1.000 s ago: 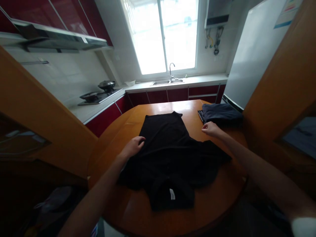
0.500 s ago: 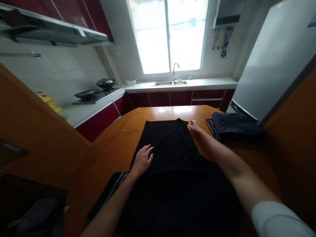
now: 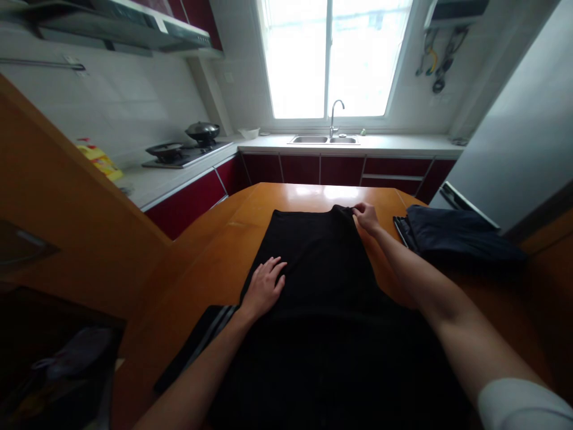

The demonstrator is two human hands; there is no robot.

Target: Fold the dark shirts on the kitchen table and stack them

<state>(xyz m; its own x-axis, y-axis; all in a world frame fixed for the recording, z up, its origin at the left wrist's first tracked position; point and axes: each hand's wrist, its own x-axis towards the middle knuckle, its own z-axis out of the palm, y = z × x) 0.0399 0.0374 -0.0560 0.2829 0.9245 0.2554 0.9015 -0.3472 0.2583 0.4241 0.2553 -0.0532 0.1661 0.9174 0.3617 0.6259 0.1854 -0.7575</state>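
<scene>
A black garment (image 3: 313, 269) lies spread over the wooden table (image 3: 201, 257); its exact kind is hard to make out. At its left, a part with pale grey stripes (image 3: 216, 322) sticks out beside my left forearm. My left hand (image 3: 264, 288) rests flat on the left side of the cloth, fingers spread. My right hand (image 3: 366, 217) reaches to the garment's far right corner and pinches the edge, where the cloth is slightly bunched and raised. The near part is so dark that its folds do not show.
A pile of folded dark clothes (image 3: 461, 236) lies at the table's right. Beyond the table are a counter with a sink (image 3: 324, 139) and a stove with pans (image 3: 202, 131). A fridge (image 3: 514, 113) stands at right, an orange door (image 3: 71, 179) at left.
My right hand has closed on the far right corner, which now looks more bunched. My left hand stays flat on the cloth. The view has shifted slightly.
</scene>
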